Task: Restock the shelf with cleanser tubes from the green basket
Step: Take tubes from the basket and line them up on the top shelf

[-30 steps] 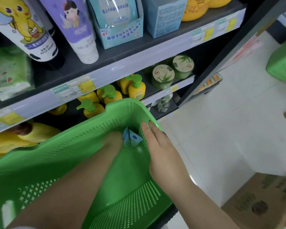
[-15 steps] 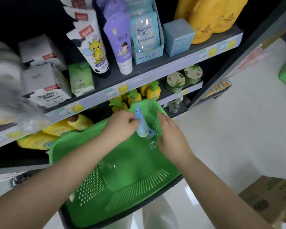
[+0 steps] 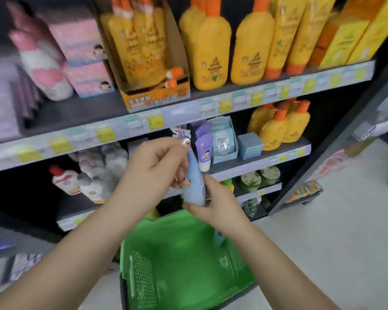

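Holding one pale blue cleanser tube (image 3: 194, 182) upright at frame centre, both hands at work: left hand (image 3: 159, 166) curled round upper part, thumb on tip; right hand (image 3: 213, 202) pinching lower end. Green basket (image 3: 179, 265) below at 6 o'clock; second blue tube (image 3: 220, 237) against its right wall. Shelf (image 3: 179, 113) behind. Two big yellow bottles (image 3: 211, 52) at 12 o'clock, purple tube (image 3: 203, 151) just past held tube, blue box (image 3: 249, 145) at 2 o'clock. Hands block shelf items behind them. Left side blurred.
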The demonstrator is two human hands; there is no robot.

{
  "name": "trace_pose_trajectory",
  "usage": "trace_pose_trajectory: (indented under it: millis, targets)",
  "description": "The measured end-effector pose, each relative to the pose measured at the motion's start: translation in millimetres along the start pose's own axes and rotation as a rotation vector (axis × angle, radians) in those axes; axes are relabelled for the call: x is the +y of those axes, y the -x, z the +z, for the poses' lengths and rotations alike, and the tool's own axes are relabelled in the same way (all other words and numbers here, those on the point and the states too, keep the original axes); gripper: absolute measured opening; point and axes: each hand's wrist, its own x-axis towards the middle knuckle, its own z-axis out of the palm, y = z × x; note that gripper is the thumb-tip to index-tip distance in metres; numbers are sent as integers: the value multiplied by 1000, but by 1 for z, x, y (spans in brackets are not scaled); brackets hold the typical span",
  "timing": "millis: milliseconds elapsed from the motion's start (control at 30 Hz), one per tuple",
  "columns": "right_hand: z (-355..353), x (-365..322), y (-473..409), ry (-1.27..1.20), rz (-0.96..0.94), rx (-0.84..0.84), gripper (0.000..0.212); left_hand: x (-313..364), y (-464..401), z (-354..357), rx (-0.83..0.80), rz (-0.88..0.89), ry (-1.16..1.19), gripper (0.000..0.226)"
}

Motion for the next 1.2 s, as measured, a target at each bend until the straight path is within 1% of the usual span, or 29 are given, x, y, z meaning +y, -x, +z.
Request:
trace_pose_trajectory:
  millis: [67,133,200,267,333,400,500,600,767,867,1000,1100,1200]
  targets:
    - [-9,-27,-2,-48,-45,9,43,20,5,-16,73,83,-30,35]
    - [-19,-54,-6,-108,-84,2,36,31,8,-33,148,143,-80,29]
    - [-29,-83,-11,-167,-128,-9,31,38,12,-49,197,155,-129,23]
    - [-36,-112,-17,-214,-185,-2,28,48,16,-61,200,138,-155,35]
    - [-41,-140,-22,-253,-250,-27,30,59,21,-71,182,149,-183,49]
    - [-42,-168,-24,-254,-322,-86,32,72,25,-82,188,199,-207,50]
    - [-39,-206,-28,-226,-417,-170,34,92,30,-103,235,279,-248,43]
    - [-28,-243,-33,-201,-497,-237,40,113,36,-130,339,324,-315,39]
    - [-5,-309,-50,-171,-637,-300,32,149,48,-182,525,357,-397,38]
    - [8,-349,-59,-184,-682,-281,27,173,49,-213,631,376,-473,26]
    - [23,-401,-66,-337,-717,-338,24,205,48,-252,773,372,-572,26]
    - [30,-432,-69,-357,-723,-316,30,229,42,-281,862,363,-648,28]
    - [36,-452,-72,-339,-715,-269,42,250,30,-310,926,346,-677,39]
